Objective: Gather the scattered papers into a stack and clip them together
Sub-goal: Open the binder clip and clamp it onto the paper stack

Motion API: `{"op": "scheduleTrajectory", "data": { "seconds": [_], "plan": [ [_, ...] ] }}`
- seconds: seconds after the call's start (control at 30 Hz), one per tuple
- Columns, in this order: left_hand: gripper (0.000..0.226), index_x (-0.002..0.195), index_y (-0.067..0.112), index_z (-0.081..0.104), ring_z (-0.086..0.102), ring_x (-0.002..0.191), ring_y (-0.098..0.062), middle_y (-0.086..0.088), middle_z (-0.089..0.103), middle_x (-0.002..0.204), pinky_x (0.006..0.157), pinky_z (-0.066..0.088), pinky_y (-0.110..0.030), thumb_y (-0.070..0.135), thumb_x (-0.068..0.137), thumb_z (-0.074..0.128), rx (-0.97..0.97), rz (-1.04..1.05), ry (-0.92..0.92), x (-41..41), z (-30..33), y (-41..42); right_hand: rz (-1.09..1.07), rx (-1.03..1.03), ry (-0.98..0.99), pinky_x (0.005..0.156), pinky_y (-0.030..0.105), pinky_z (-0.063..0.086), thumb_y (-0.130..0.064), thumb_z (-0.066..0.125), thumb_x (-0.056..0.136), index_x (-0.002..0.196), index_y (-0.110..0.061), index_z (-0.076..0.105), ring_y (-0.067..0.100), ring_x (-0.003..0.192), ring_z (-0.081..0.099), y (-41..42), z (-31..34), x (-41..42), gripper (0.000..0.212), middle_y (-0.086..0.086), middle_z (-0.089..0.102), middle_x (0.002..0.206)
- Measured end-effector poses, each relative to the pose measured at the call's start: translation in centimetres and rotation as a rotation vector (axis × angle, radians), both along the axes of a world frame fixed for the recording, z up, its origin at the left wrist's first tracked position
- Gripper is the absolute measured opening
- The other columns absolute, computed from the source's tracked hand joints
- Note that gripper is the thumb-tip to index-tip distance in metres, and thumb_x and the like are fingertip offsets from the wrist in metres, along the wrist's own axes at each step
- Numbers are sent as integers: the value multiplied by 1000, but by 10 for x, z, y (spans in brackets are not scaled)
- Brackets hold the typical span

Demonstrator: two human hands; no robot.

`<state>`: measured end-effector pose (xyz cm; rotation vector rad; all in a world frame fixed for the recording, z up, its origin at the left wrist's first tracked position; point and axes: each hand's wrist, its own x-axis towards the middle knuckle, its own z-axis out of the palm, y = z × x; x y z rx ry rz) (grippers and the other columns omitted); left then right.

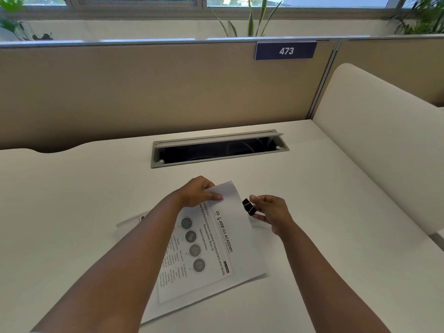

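While the left hand (200, 192) pinches the papers (211, 248) at centre frame on the desk (324, 212), the right hand's fingers (258, 218) squeeze the binder clip (248, 207) just beside their edge; loosely squared sheets could slip out unclipped.

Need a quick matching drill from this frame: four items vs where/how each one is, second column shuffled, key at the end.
Items:
1. binder clip
2. paper stack
3. cable tray
4. number sign

States:
A. hangs on the partition
B. far corner lifted by the left hand
C. lid open, set into the desk
D. pinched in the right hand, beside the stack's edge

Pairs: 1-D, 2-B, 3-C, 4-A
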<state>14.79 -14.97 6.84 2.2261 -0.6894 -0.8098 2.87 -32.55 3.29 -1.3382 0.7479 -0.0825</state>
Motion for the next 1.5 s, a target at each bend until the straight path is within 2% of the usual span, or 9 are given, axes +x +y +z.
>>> {"op": "scheduleTrajectory", "data": {
  "seconds": [0.1, 0.33, 0.43, 0.6, 0.67, 0.77, 0.93, 1.17, 1.5],
  "plan": [
    [19, 94, 7, 64, 62, 67, -13, -18, 70, 103, 68, 52, -25, 24, 87, 62, 6, -17, -15, -2, 0, -3, -17, 22, -67, 52, 13, 55, -12, 65, 85, 98, 6, 68, 12, 70, 61, 10, 0, 5, 22, 6, 64, 77],
    [21, 97, 7, 65, 63, 65, -11, -18, 70, 108, 62, 51, -20, 26, 88, 60, 20, -17, -28, -2, 2, -4, -54, -40, -104, 60, 23, 53, -20, 71, 80, 88, -6, 70, 16, 77, 65, 22, 7, 9, 16, 3, 68, 77],
    [18, 94, 9, 64, 63, 64, -11, -19, 70, 108, 61, 52, -19, 26, 88, 61, 18, -14, -28, -2, 1, -2, -45, -1, -150, 66, 27, 56, -15, 73, 78, 103, -9, 59, 17, 77, 64, 18, 8, 9, 30, 6, 66, 82],
    [17, 93, 9, 64, 62, 63, -7, -13, 68, 97, 57, 50, -15, 24, 88, 61, 11, -15, -9, -3, 2, 0, -63, 57, -173, 86, 31, 57, -5, 68, 81, 113, 7, 60, 20, 84, 65, 9, 6, 7, 35, 14, 67, 96],
    [16, 92, 9, 63, 62, 63, -7, -9, 67, 94, 58, 50, -15, 24, 88, 61, 5, -11, 7, -2, 3, 0, -89, 144, -190, 72, 20, 59, -3, 66, 82, 106, 6, 64, 15, 76, 68, 3, 5, 6, 25, 7, 73, 82],
    [15, 89, 10, 62, 62, 64, -8, -9, 66, 94, 58, 51, -15, 24, 88, 61, 5, -5, 12, -1, 3, 1, -91, 206, -160, 61, 18, 59, 2, 63, 83, 87, -4, 65, 11, 63, 70, -1, 6, 6, 8, -1, 73, 63],
    [16, 85, 10, 63, 62, 63, -10, -11, 67, 93, 61, 51, -19, 25, 88, 61, 18, -13, 12, -2, 2, 1, -32, -13, -108, 79, 31, 56, 5, 65, 79, 86, -5, 63, 22, 80, 64, 2, 7, 6, 13, 7, 64, 77],
    [32, 104, 0, 65, 63, 63, -11, -11, 68, 96, 59, 52, -18, 27, 88, 61, 44, -14, 7, -2, 2, -1, 16, -166, -69, 81, 33, 56, -9, 81, 68, 107, 1, 64, 22, 86, 65, 7, 7, 9, 43, 11, 67, 87],
    [36, 106, -2, 65, 64, 65, -15, -20, 70, 108, 65, 54, -24, 28, 87, 61, 56, 0, 5, -1, 1, 1, 57, -85, -78, 79, 30, 57, 2, 77, 68, 85, -8, 63, 16, 71, 61, 10, 10, 5, 24, 4, 62, 73]
  ]
}}
